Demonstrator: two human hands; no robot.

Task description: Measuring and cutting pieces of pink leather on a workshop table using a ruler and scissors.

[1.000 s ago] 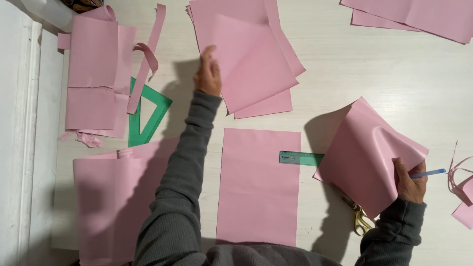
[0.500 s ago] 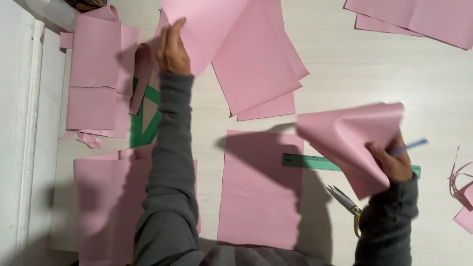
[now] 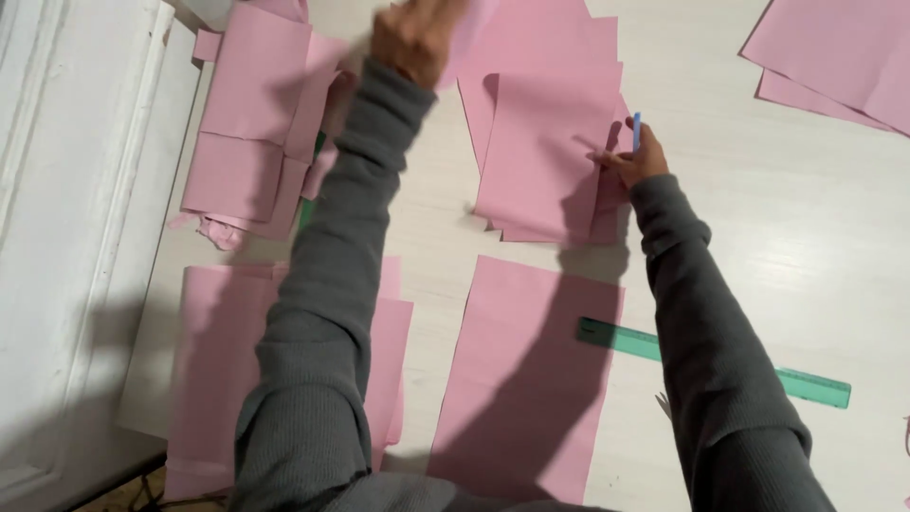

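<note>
Pink paper sheets are what both hands are busy with. Left hand [image 3: 414,38] has swung up to the top edge, blurry, so I can't tell its grip. Right hand [image 3: 637,159], which held a curled sheet in the air a moment ago, now presses it flat onto the middle stack [image 3: 545,142] (blue pen [image 3: 636,130] pinched in its fingers). Green ruler [image 3: 815,384] lies near the right sleeve.
</note>
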